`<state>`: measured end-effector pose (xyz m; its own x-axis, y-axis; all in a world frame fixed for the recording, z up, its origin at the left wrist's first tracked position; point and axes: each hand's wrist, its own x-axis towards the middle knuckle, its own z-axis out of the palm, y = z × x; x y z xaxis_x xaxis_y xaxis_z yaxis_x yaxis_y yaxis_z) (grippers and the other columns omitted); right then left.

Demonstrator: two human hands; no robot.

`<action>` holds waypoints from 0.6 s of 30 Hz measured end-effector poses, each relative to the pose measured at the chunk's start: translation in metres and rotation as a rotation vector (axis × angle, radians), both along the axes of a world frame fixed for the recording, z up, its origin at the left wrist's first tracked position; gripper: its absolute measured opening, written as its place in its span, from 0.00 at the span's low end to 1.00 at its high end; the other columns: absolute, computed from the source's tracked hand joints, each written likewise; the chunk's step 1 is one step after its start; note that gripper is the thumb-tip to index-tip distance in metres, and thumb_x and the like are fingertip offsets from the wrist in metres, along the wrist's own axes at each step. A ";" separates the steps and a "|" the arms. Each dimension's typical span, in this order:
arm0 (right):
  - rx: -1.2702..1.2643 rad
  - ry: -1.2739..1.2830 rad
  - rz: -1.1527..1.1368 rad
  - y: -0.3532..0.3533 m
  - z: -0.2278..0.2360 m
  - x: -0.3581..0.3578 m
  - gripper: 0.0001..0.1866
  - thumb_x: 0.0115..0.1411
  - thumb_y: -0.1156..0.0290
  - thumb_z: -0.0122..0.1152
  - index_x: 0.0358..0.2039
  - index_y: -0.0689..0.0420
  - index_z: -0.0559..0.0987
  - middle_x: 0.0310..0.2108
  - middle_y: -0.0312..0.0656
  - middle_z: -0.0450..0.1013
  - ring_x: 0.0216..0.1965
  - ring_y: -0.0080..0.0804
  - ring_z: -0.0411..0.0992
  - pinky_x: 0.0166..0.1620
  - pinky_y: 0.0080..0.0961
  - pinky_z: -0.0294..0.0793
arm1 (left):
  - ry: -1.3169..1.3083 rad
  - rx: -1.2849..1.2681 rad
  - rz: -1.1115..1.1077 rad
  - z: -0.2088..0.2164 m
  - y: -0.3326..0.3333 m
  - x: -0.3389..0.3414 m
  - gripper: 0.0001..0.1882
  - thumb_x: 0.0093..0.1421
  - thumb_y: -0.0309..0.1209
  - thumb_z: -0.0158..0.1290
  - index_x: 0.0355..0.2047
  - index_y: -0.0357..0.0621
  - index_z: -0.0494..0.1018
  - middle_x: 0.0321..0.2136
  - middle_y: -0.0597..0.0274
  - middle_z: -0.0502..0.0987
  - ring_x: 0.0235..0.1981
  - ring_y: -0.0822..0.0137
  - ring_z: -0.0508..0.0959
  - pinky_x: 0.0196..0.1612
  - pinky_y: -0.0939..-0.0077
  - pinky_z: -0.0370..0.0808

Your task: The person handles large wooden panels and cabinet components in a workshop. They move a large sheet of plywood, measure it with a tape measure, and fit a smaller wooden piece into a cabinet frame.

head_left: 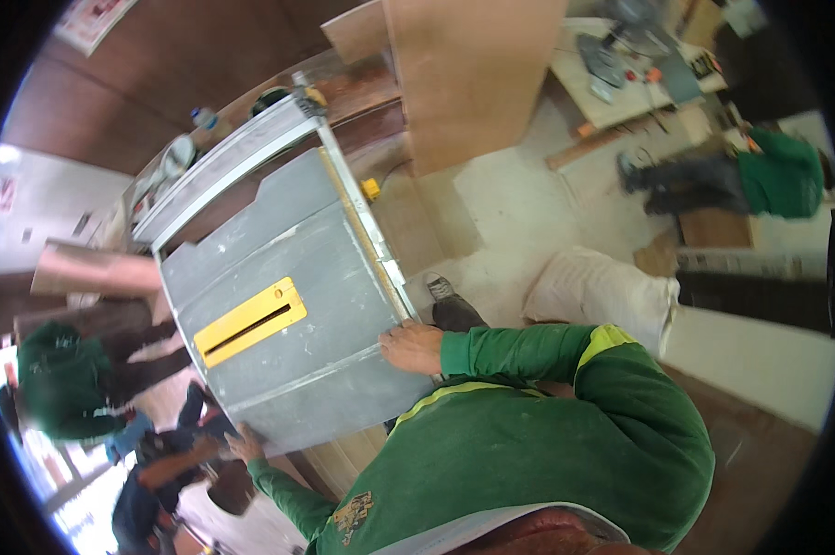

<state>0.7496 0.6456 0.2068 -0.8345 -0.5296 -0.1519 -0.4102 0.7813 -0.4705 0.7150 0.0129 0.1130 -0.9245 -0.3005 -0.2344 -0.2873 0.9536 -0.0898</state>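
A table saw with a grey top [343,277] stands before me, pale dust streaked over it. Set into the top is a yellow insert plate [251,321] with a long dark slot; no blade can be made out above it. My right hand [412,347] lies on the near right corner of the top, beside the metal side rail [367,222], fingers pointing inward. At the near left corner my left hand [245,444] touches the table's edge with its fingers apart. Neither hand holds anything. A pale metal fence [228,171] spans the far end.
Tall brown boards [468,83] lean beyond the saw. Far right, a worktable [612,83] carries a power tool, and a person in green [778,176] stands near it. A white sack [598,291] sits on the right. Other people [71,379] are at the left.
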 end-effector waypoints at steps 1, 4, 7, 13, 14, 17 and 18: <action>0.044 -0.026 -0.018 -0.007 0.002 0.006 0.13 0.61 0.70 0.48 0.35 0.65 0.77 0.34 0.49 0.72 0.37 0.41 0.75 0.43 0.41 0.72 | 0.053 0.118 0.083 -0.002 0.002 -0.014 0.47 0.64 0.61 0.43 0.68 0.32 0.48 0.64 0.29 0.55 0.65 0.37 0.56 0.66 0.51 0.56; 0.157 -0.106 -0.150 -0.031 0.023 0.017 0.13 0.61 0.70 0.48 0.35 0.65 0.77 0.38 0.50 0.71 0.40 0.42 0.74 0.46 0.42 0.71 | 0.158 0.587 0.201 -0.011 0.008 -0.040 0.44 0.67 0.60 0.39 0.65 0.28 0.53 0.60 0.30 0.62 0.61 0.41 0.64 0.64 0.59 0.60; 0.307 -0.046 -0.379 -0.065 0.020 0.037 0.14 0.60 0.68 0.49 0.37 0.66 0.77 0.39 0.52 0.71 0.42 0.47 0.73 0.50 0.44 0.69 | 0.106 0.853 0.143 -0.012 0.017 -0.045 0.41 0.70 0.58 0.33 0.57 0.23 0.64 0.54 0.35 0.71 0.54 0.45 0.71 0.57 0.60 0.65; 0.488 -0.089 -0.543 -0.111 0.032 0.026 0.29 0.58 0.53 0.61 0.45 0.70 0.73 0.43 0.56 0.67 0.47 0.59 0.70 0.55 0.53 0.67 | 0.051 0.771 0.080 0.042 0.033 -0.037 0.41 0.69 0.59 0.34 0.49 0.23 0.69 0.41 0.36 0.77 0.42 0.48 0.75 0.48 0.59 0.70; 0.472 -0.083 -0.575 -0.114 0.033 0.022 0.30 0.57 0.53 0.62 0.45 0.69 0.73 0.43 0.56 0.67 0.47 0.59 0.70 0.55 0.53 0.67 | 0.072 0.813 0.087 0.040 0.034 -0.037 0.41 0.69 0.59 0.35 0.48 0.23 0.70 0.41 0.36 0.77 0.41 0.49 0.76 0.48 0.60 0.70; 0.476 -0.104 -0.601 -0.114 0.015 0.021 0.31 0.55 0.52 0.64 0.45 0.69 0.73 0.43 0.57 0.67 0.48 0.61 0.70 0.55 0.54 0.67 | 0.165 0.942 0.113 0.027 0.035 -0.035 0.40 0.69 0.58 0.37 0.52 0.24 0.70 0.44 0.38 0.77 0.44 0.52 0.76 0.50 0.62 0.70; 0.495 -0.106 -0.605 -0.113 0.009 0.022 0.31 0.55 0.52 0.64 0.45 0.69 0.73 0.43 0.57 0.67 0.48 0.61 0.70 0.55 0.55 0.67 | 0.195 0.993 0.115 0.027 0.041 -0.033 0.40 0.68 0.58 0.38 0.53 0.24 0.69 0.45 0.38 0.77 0.45 0.52 0.76 0.51 0.62 0.70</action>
